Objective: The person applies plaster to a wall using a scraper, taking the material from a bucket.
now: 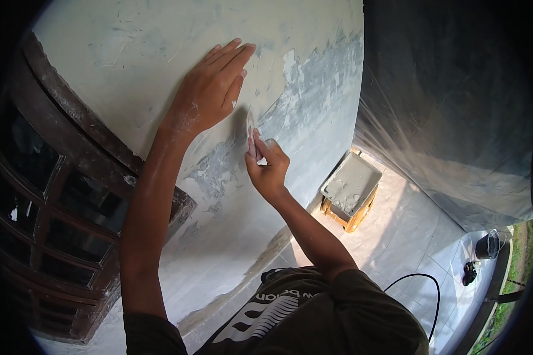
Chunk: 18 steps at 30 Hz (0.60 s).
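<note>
My left hand rests against the wall, fingers stretched out and close together, with pale smears on the wrist and thumb. Below and to the right of it, my right hand is closed around a putty knife. The knife is coated in whitish putty and seen nearly edge-on, its blade pointing up at the wall; my fingers hide most of the handle. Around both hands, smooth cream putty covers the upper wall, while patchy grey streaks run diagonally below and to the right.
A tray of grey-white putty sits on a wooden stool on the tiled floor. Dark window frames jut out at left. A translucent plastic sheet hangs at right. A bucket and a black cable lie lower right.
</note>
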Each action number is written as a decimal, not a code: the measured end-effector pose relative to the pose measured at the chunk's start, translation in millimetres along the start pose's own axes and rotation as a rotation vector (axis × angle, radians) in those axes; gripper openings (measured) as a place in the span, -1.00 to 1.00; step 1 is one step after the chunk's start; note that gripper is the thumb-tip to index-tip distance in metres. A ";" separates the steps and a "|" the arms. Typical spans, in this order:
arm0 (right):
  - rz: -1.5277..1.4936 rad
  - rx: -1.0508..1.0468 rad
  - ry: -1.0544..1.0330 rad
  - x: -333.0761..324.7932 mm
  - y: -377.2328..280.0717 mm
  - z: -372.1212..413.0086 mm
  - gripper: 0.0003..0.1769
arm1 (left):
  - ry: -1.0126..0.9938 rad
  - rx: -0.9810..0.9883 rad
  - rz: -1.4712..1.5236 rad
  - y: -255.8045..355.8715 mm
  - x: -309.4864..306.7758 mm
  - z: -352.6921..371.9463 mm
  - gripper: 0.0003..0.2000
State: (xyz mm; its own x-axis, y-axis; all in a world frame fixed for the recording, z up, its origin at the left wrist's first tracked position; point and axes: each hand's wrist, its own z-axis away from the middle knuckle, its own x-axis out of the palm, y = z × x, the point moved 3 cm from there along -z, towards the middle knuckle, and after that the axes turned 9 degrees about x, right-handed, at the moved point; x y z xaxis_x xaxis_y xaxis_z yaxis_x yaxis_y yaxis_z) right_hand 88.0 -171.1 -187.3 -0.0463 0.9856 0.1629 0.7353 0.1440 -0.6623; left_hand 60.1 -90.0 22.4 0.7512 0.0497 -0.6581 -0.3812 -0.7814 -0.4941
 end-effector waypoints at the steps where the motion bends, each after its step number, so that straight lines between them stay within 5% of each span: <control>1: 0.022 0.063 0.046 -2.8 4.9 -18.8 -0.50 | -0.034 0.030 -0.041 -2.1 -1.9 0.2 -0.61; 5: 0.246 0.124 0.119 0.9 42.7 -72.4 -0.50 | -0.060 0.073 -0.128 -11.7 -12.4 -4.4 -0.62; 13: 0.064 0.012 -0.126 25.3 -19.2 18.1 -0.45 | -0.227 0.215 -0.336 -14.7 -15.7 -14.8 -0.64; 18: 0.055 0.153 0.105 -0.7 0.0 -38.2 -0.51 | -0.274 0.274 -0.395 -17.2 -11.6 -15.8 -0.63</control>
State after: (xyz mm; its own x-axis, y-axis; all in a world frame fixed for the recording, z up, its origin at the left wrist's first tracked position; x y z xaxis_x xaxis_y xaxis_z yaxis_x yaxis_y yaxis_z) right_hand 113.8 -175.2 -159.4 0.0678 0.9789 0.1930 0.6232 0.1095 -0.7743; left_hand 66.4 -87.0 47.5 0.7121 0.4949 -0.4979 -0.2524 -0.4814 -0.8394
